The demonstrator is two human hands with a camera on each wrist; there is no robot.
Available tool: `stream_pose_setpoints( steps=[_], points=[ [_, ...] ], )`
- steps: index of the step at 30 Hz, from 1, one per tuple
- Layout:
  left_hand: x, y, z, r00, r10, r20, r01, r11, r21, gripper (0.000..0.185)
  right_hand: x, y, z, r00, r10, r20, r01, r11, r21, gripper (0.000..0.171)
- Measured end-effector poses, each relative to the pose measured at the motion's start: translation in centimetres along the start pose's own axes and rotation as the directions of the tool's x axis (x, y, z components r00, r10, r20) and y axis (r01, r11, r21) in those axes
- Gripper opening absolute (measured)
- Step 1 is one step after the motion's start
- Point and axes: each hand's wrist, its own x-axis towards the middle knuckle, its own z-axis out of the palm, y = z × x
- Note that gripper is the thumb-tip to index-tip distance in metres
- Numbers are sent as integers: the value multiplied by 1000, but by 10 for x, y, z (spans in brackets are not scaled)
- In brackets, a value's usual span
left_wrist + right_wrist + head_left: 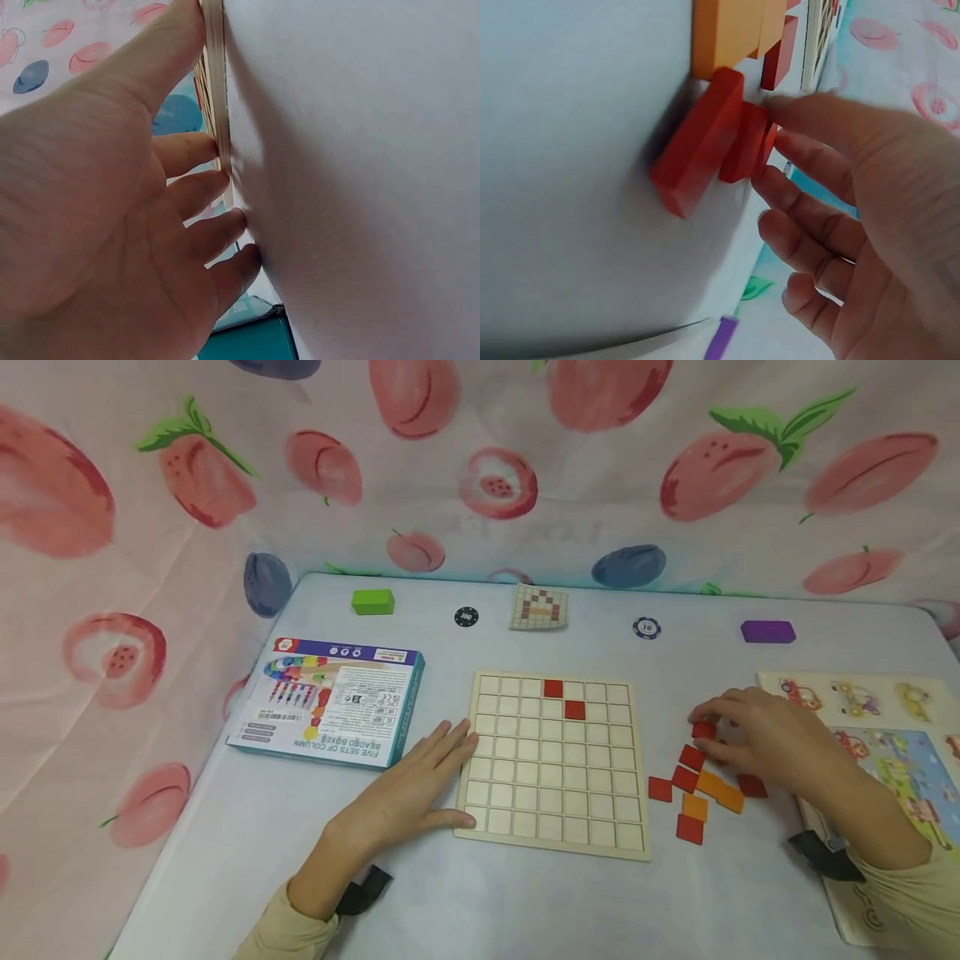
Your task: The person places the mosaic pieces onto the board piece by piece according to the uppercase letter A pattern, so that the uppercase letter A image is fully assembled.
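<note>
A wooden grid board lies on the table with two red square tiles in it, an upper red tile and a lower red tile. My left hand rests at the board's left edge, fingers spread and thumb near its lower corner. To the right of the board, my right hand pinches a red tile between thumb and fingertips. Below it lie several loose red tiles and orange tiles. The right wrist view shows another red tile in front of the pinched one.
A boxed set sits at the left. Along the back are a green block, a black chip, a pattern card, a blue-white chip and a purple block. A picture puzzle board lies under the right forearm.
</note>
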Motion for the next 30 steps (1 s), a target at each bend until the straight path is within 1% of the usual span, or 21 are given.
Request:
stream_pose_setpoints(
  steps=[2,4,8,10,12,16,19,21,23,27,30],
  points=[
    [1,0,0,1000,2,-2,-2,1000,-1,101,2,-3,-1,1000,7,7,-7,1000,-2,34],
    [1,-1,1,1000,0,0,0,1000,0,101,5,-8,-2,1000,15,-3,-15,1000,7,34],
    [1,-1,1,1000,-8,6,8,1000,7,102,14,-29,-4,999,-6,-51,9,998,63,32],
    [1,-1,1,1000,-14,10,14,1000,6,103,19,-43,-4,996,-47,-70,53,995,90,29],
    [1,-1,1,1000,-16,10,16,1000,4,103,26,-58,-2,989,-116,-95,127,986,112,25],
    [1,-1,1,1000,-15,7,15,1000,-3,102,40,-81,6,959,-252,-131,269,954,131,16],
    [2,0,1,1000,-6,5,6,1000,-1,102,45,-89,13,942,-300,-150,318,941,117,13],
    [3,-1,2,1000,-6,8,6,1000,0,102,45,-91,16,939,-307,-157,324,941,95,13],
    [3,-1,2,1000,-8,8,8,1000,6,103,44,-91,17,941,-301,-157,315,946,76,13],
    [3,-2,1,1000,-20,10,20,1000,8,103,41,-91,17,949,-289,-127,298,953,57,14],
    [3,-2,2,1000,-15,8,15,1000,4,102,38,-90,15,955,-279,-106,285,957,48,14]
  ],
)
